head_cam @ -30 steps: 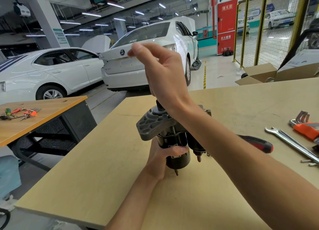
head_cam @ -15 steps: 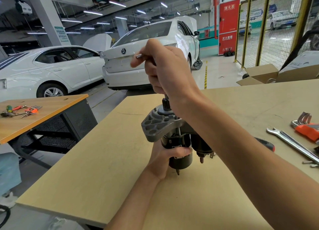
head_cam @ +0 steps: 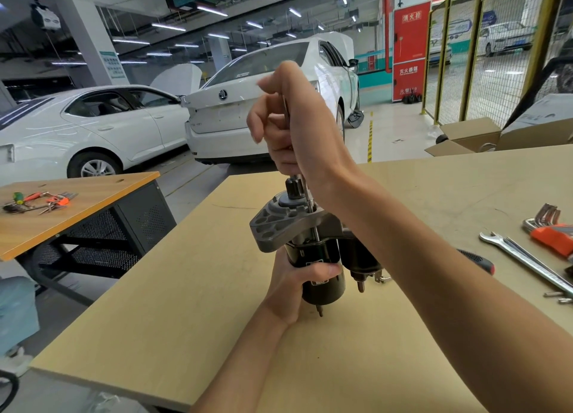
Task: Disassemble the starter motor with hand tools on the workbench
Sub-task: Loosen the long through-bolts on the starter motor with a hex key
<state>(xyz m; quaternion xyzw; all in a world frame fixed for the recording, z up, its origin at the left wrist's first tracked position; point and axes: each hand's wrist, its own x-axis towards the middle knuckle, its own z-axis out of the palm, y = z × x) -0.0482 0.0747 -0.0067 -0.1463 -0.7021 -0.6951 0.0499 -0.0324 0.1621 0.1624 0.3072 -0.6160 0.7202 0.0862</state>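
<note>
The left hand wraps around the black body of the starter motor, holding it upright on the workbench, grey nose housing on top. Directly above that grip, the right hand is fisted around a thin metal tool whose shaft runs down into the housing. Right of the grip lie a wrench and an orange hex key set. Beyond stand white cars.

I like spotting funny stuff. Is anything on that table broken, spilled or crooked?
Nothing looks broken or spilled. The starter motor stands on end, steadied by the left hand, while the right hand grips a thin tool going into its top. Two small loose metal bits lie beside the wrench.
</note>
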